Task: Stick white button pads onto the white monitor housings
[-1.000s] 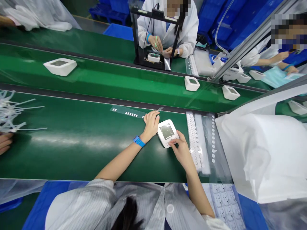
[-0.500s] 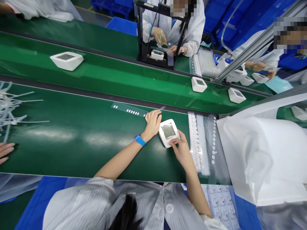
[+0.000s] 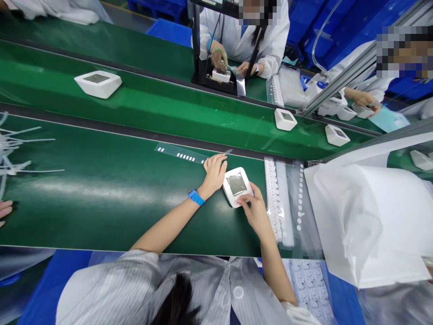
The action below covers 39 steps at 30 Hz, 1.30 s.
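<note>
A white blood pressure monitor [image 3: 237,184] with a grey screen lies tilted on the green table in front of me. My right hand [image 3: 255,210] grips its lower right corner, thumb and fingertips pressed at the front edge below the screen. Beside the monitor's upper left side is my left hand [image 3: 214,174], fingers stretched forward and lying flat over the right end of a clear strip [image 3: 169,150] with small white stickers. Whether the left hand touches the monitor's side I cannot tell.
White and clear sticker sheets [image 3: 274,198] lie to the right, before a big white bag [image 3: 382,216]. White cable ties [image 3: 13,153] are heaped at far left, near another person's fingers [image 3: 5,211]. Beyond the black rail, a green conveyor belt [image 3: 189,101] carries several monitors; a co-worker [image 3: 248,40] sits opposite.
My hands keep nearly the same pose on the monitor and strip. Monitors on the belt have shifted slightly right. The co-worker opposite has lowered a hand onto the monitor in the black frame.
</note>
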{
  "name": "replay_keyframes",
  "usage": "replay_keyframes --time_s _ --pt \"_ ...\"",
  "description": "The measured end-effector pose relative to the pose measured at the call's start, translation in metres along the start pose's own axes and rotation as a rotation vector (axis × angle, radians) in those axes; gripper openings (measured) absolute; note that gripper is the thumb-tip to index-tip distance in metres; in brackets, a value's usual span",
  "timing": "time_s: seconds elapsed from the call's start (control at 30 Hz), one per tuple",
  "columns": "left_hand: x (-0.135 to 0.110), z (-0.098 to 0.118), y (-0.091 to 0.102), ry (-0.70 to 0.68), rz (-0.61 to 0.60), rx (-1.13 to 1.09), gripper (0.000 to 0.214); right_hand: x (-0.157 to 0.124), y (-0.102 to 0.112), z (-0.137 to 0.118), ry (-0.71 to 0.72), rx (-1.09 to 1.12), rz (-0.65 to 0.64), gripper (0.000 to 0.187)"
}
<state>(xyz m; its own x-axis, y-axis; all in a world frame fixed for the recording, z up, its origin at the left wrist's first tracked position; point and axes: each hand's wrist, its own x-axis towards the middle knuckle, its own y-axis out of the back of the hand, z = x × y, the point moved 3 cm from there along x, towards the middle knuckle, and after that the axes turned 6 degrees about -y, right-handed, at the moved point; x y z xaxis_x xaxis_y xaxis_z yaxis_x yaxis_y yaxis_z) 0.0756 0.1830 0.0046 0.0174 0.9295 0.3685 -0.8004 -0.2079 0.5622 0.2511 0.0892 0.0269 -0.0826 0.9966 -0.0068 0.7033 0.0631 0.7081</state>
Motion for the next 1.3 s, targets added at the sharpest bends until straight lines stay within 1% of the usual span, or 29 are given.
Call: replay_keyframes --time_s 0.17,0.53,0.63,0.73,0.83,0.97,1.13,1.23,1.3 --pt "0.000 0.000 0.000 0.000 -0.010 0.016 0.034 0.000 -0.001 0.001 -0.005 -0.013 0.007 0.014" --pt "0.000 -0.001 -0.001 -0.016 0.013 0.019 0.034 -0.002 -0.003 0.000 0.008 -0.055 0.007 0.013" --pt "-0.001 -0.002 -0.001 -0.016 0.016 0.026 0.034 -0.002 -0.003 -0.002 0.001 -0.045 0.006 0.010" --pt "0.000 -0.001 -0.001 -0.022 0.017 0.020 0.034 0.000 0.000 -0.002 -0.022 0.025 0.025 0.002" --pt "-0.001 -0.001 0.000 -0.022 0.016 0.023 0.033 0.004 0.004 0.004 -0.054 0.163 0.048 0.017" --pt "-0.005 -0.002 0.003 -0.033 0.019 0.032 0.033 0.005 0.004 0.013 -0.140 0.325 0.067 0.038" --pt "-0.012 -0.005 0.007 -0.049 0.029 0.059 0.033 -0.011 -0.011 0.007 -0.158 0.340 0.089 0.052" --pt "-0.013 -0.006 0.009 -0.070 0.030 0.061 0.032 -0.022 -0.022 -0.001 -0.152 0.276 0.162 0.066" --pt "-0.014 -0.006 0.013 -0.090 0.022 0.040 0.032 -0.026 -0.028 -0.005 -0.148 0.243 0.210 0.070"
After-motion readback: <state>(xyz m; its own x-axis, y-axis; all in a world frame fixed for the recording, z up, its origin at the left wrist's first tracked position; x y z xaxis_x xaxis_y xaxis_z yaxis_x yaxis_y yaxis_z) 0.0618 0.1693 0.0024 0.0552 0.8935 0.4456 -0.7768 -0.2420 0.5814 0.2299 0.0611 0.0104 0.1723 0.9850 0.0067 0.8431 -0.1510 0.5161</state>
